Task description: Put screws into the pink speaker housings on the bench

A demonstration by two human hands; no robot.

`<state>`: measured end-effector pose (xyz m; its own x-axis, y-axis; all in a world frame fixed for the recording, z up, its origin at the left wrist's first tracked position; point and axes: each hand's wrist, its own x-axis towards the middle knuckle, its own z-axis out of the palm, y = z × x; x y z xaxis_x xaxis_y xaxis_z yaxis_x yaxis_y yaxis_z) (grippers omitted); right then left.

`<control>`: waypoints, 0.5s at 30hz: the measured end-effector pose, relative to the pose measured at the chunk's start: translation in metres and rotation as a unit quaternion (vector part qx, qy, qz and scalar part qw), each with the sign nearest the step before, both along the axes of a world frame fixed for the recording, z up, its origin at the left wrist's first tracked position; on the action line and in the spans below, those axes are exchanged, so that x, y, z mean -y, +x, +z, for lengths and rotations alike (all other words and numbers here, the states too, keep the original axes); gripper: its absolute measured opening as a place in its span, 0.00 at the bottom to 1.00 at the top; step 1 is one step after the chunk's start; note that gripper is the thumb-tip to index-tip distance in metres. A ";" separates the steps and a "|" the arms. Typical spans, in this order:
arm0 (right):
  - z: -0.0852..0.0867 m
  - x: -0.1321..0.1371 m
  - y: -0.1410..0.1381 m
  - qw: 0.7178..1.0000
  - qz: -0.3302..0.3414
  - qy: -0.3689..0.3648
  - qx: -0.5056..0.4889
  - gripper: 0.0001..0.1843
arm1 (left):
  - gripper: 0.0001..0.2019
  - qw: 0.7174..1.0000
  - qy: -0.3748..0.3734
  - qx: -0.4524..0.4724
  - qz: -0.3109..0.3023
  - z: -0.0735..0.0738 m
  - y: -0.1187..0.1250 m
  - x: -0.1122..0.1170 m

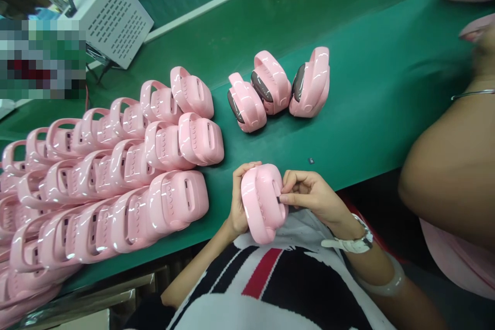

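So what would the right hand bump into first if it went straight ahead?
Probably the held pink device: the right hand points at its slotted side, fingertips so close they may be touching.

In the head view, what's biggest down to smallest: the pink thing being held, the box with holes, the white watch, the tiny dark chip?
1. Box with holes, even though it's farther away
2. Held pink thing
3. White watch
4. Dark chip

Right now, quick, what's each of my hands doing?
Left hand: closed around the side of a pink device, holding it.
Right hand: thumb and finger pinched on what looks like a small dark piece at the device's slotted face.
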<state>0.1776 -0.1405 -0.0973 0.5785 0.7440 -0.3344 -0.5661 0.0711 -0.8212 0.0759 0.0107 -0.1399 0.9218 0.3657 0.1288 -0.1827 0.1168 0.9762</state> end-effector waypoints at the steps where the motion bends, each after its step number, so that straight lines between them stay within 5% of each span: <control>1: 0.000 0.000 0.000 1.000 0.003 0.000 -0.002 0.13 | 0.33 1.000 0.002 0.004 -0.005 -0.001 0.000 -0.001; 9: 0.013 0.000 0.012 0.996 0.067 -0.057 0.018 0.19 | 0.32 1.000 -0.009 0.006 -0.024 -0.004 0.001 -0.002; 15: 0.030 -0.007 0.017 0.986 0.103 -0.131 0.017 0.19 | 0.32 0.998 -0.043 -0.021 -0.051 0.007 0.005 -0.002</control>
<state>0.1945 -0.1330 -0.0674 0.4383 0.7377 -0.5135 -0.5181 -0.2595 -0.8150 0.0811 0.0129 -0.1330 0.9586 0.2783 0.0606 -0.1239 0.2158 0.9685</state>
